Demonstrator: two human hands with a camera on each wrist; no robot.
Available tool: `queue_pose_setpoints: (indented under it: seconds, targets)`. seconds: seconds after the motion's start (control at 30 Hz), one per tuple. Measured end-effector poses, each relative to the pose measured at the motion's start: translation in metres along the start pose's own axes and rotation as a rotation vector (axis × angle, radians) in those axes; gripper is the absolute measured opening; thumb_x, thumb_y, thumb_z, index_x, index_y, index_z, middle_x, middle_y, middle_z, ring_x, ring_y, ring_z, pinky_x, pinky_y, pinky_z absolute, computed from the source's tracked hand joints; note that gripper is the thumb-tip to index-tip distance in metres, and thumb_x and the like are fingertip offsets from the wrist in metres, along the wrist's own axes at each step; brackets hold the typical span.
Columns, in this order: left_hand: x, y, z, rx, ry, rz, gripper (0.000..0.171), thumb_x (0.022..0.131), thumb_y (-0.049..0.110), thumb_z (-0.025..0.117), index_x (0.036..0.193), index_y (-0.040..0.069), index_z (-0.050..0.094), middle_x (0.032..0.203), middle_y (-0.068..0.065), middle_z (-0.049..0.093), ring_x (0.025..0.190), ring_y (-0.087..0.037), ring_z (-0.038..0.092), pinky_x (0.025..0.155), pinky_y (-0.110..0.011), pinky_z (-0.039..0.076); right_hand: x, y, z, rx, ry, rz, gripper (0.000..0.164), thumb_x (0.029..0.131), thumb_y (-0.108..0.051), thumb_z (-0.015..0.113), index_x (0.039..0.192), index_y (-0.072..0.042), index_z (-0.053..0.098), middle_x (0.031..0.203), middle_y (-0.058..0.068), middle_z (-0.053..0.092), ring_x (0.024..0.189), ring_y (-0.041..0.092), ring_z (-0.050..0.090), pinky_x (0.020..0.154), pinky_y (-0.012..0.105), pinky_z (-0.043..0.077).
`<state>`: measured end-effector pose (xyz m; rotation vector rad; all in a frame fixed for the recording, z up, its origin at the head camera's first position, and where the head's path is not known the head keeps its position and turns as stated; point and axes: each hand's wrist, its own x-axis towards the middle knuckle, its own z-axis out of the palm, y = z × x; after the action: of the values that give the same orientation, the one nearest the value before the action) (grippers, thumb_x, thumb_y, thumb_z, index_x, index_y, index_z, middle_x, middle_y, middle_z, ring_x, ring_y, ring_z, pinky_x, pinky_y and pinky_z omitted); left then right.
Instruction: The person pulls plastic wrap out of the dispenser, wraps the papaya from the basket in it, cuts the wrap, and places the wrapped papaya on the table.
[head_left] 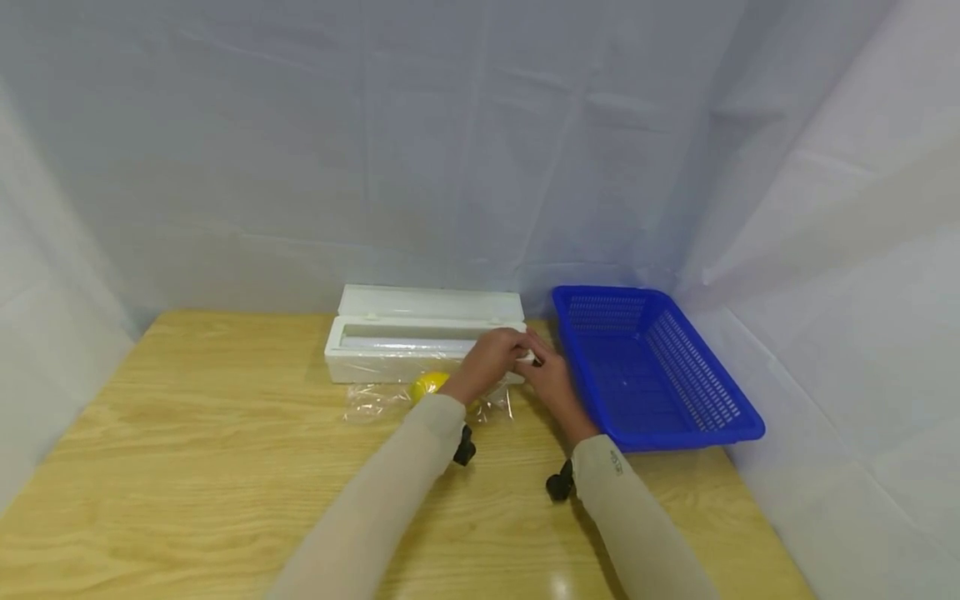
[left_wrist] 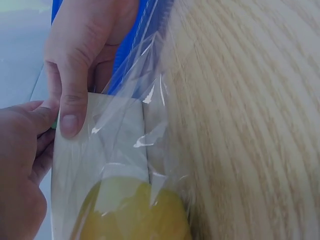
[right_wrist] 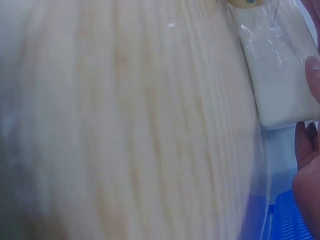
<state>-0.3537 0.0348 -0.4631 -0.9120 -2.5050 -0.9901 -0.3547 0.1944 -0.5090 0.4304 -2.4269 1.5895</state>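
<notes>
One white box [head_left: 337, 367] in the head view, with a raised lid [head_left: 431, 303] along its back and a white roll [head_left: 405, 343] inside. Close together at the right end of the box, left hand [head_left: 491, 354] and right hand [head_left: 553, 379]. Down the front of the box, clear film [head_left: 371, 398], reaching over the wooden table [head_left: 187, 458]. Just in front of the box, a yellow rounded thing [head_left: 427, 385], partly behind the left wrist. Right of the box, a blue basket [head_left: 630, 367]; behind the box, a pale cloth [head_left: 450, 150]. In the left wrist view, right thumb pressed on the front face of the box, close to its end, for a grip on the box itself. Beside that thumb, at the edge of the box, a small green piece [left_wrist: 54, 124] in a pinch of the left hand. Glossy film across the front of the box and over the yellow rounded thing. In the right wrist view, right thumb on the front face again, with bent fingers at the end of the box; past that end, part of the blue basket.
</notes>
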Motion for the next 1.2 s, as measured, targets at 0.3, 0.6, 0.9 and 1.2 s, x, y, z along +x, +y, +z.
queue_pose_setpoints:
  seconds: [0.3, 0.6, 0.9, 1.2]
  targets:
    - [-0.005, -0.002, -0.007, 0.011, -0.035, -0.030, 0.012, 0.094, -0.002, 0.064, 0.091, 0.004, 0.074, 0.097, -0.010, 0.075, 0.092, -0.024, 0.069, 0.085, -0.034, 0.057, -0.001, 0.001, 0.000, 0.030, -0.035, 0.049, 0.070, 0.086, -0.019, 0.081, 0.147, -0.005, 0.049, 0.158, 0.012, 0.041, 0.145, 0.027, 0.039, 0.101, 0.030, 0.052]
    - [-0.027, -0.020, -0.044, 0.047, -0.075, -0.114, 0.010, 0.095, 0.003, 0.065, 0.095, 0.004, 0.075, 0.100, -0.010, 0.074, 0.095, -0.025, 0.069, 0.090, -0.037, 0.057, 0.004, 0.000, 0.006, 0.058, -0.031, 0.049, 0.074, 0.083, -0.016, 0.083, 0.147, -0.003, 0.048, 0.157, 0.011, 0.042, 0.146, 0.027, 0.038, 0.113, 0.041, 0.041]
    - [-0.080, -0.059, -0.103, 0.032, -0.070, -0.212, 0.012, 0.097, 0.005, 0.065, 0.102, 0.002, 0.075, 0.103, -0.012, 0.073, 0.099, -0.028, 0.067, 0.089, -0.042, 0.057, 0.004, 0.000, 0.001, 0.029, -0.028, 0.067, 0.071, 0.083, -0.016, 0.083, 0.145, -0.003, 0.050, 0.155, 0.007, 0.045, 0.147, 0.023, 0.038, 0.115, 0.034, 0.038]
    - [-0.122, -0.091, -0.154, 0.129, -0.033, -0.233, 0.007, 0.093, 0.002, 0.068, 0.096, 0.001, 0.074, 0.095, -0.013, 0.073, 0.093, -0.031, 0.066, 0.086, -0.047, 0.057, 0.007, 0.004, -0.002, 0.031, -0.045, 0.062, 0.071, 0.085, -0.017, 0.082, 0.146, -0.004, 0.049, 0.155, 0.008, 0.045, 0.147, 0.023, 0.037, 0.115, 0.036, 0.039]
